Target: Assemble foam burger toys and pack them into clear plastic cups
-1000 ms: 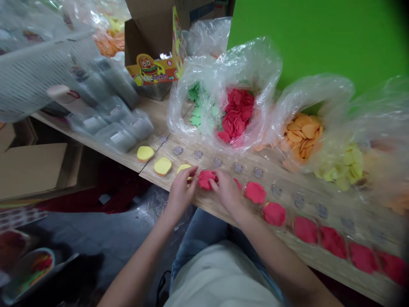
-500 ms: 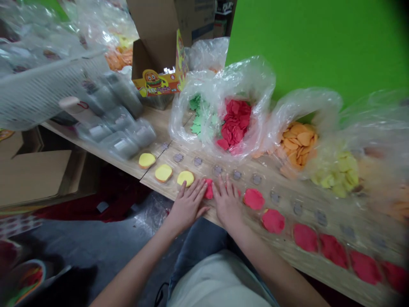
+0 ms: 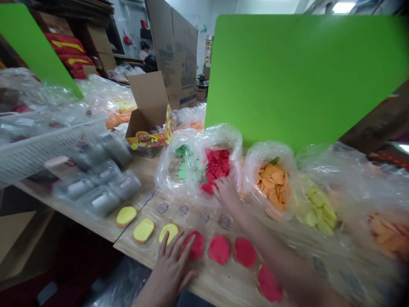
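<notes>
My left hand (image 3: 172, 262) lies with fingers spread across the edges of a yellow foam piece (image 3: 168, 233) and a red foam piece (image 3: 195, 245) on the table. Reaching forward, my right hand (image 3: 226, 192) is at the mouth of a clear plastic bag (image 3: 234, 138) of red foam pieces (image 3: 218, 165). Its bent fingers close on a red foam piece (image 3: 207, 188) at the bag's lower edge. In a row near the table edge are more yellow pieces (image 3: 143, 230) on orange ones, and several red pieces (image 3: 219, 249). My right forearm covers part of the row.
Small greyish pieces (image 3: 183, 209) line up behind the row. Open bags of green (image 3: 182, 170), orange (image 3: 273, 185) and yellow pieces (image 3: 318, 209) flank the red. Clear containers (image 3: 102, 198), a white basket (image 3: 47, 145) and a printed box (image 3: 148, 138) stand left. A green panel (image 3: 287, 81) rises behind.
My right hand has left the red pieces in the row and moved forward to the red bag. My left hand stays by the row. The view has tilted up.
</notes>
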A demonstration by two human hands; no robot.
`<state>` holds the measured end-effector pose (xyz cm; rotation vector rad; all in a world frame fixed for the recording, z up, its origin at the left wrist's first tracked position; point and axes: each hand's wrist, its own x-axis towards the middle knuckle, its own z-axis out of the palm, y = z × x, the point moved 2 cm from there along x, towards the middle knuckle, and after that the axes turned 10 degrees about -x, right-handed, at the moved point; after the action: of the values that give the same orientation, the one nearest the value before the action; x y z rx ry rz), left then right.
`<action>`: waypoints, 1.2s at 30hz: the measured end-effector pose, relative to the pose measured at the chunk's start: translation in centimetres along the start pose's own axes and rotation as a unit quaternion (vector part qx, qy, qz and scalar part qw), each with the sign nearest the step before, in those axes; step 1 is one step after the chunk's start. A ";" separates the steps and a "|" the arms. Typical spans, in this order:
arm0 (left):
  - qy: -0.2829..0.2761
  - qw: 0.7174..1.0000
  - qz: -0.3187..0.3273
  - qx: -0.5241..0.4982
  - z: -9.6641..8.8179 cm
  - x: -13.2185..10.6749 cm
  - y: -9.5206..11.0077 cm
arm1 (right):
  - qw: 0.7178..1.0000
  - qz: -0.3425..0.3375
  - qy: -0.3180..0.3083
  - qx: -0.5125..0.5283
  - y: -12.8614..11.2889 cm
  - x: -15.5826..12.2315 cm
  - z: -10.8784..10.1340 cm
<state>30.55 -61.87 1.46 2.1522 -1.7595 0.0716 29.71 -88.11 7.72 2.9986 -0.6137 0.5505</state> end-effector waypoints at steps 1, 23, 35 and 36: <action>0.013 1.000 -0.010 -0.012 -0.4 0.2 0.2 | 1.000 0.010 0.005 -0.013 0.6 1.9 0.8; 0.017 0.360 -0.305 -0.881 -2.5 15.2 2.2 | 0.923 0.072 -0.023 0.377 -0.8 -3.6 -4.8; 0.039 0.361 -0.325 -0.873 -4.1 6.8 2.9 | 0.799 0.104 -0.233 0.545 -3.7 -8.7 -5.5; 0.052 0.366 -0.322 -0.872 -4.3 6.4 3.1 | 0.820 0.092 -0.214 0.524 -4.3 -9.0 -5.9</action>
<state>29.84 -67.10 7.92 0.6966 0.0099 -1.1964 21.69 -80.19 10.28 4.2205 -0.8294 0.2267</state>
